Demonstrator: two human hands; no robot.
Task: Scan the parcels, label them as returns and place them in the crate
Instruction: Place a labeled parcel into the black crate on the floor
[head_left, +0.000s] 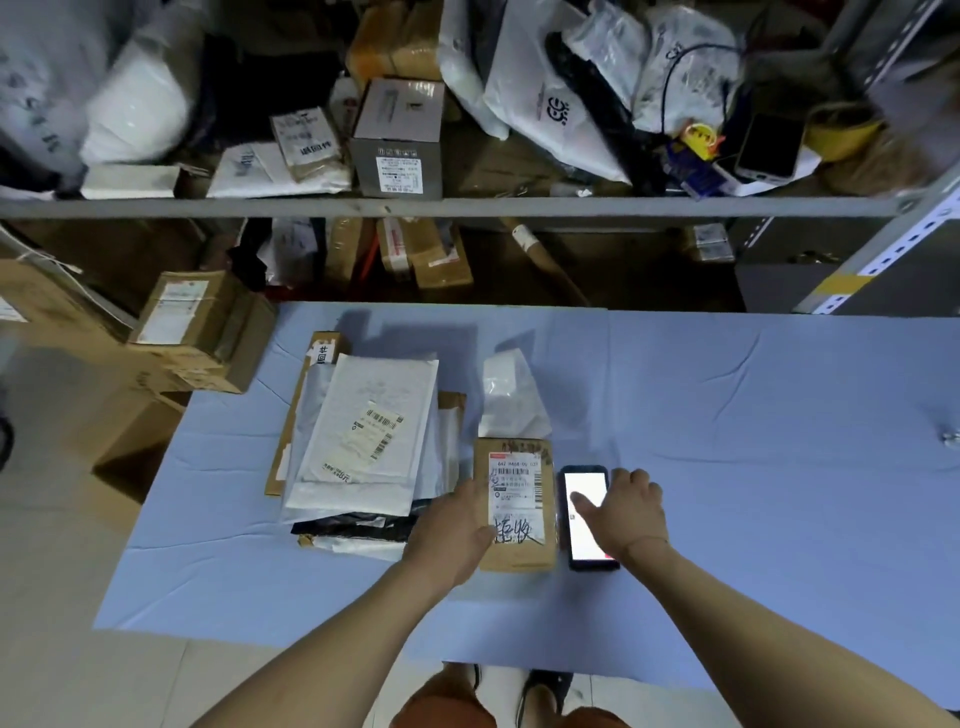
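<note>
A small brown cardboard parcel (514, 501) with a white shipping label and black handwriting lies on the blue table cloth (727, 415). My left hand (460, 525) grips its left edge, thumb on the label. Right beside it lies a black phone (587, 514) with a lit white screen. My right hand (626, 512) hovers over the phone, one finger touching the screen. To the left sits a stack of parcels, topped by a white padded envelope (363, 431) with a barcode label. A white plastic mailer (511, 400) lies behind the brown parcel.
Cardboard boxes (192, 332) are piled at the table's left edge. Behind the table stands a metal shelf (467, 207) crowded with boxes, white bags and a second phone (769, 148). A small metal object (950, 436) sits at the cloth's right edge.
</note>
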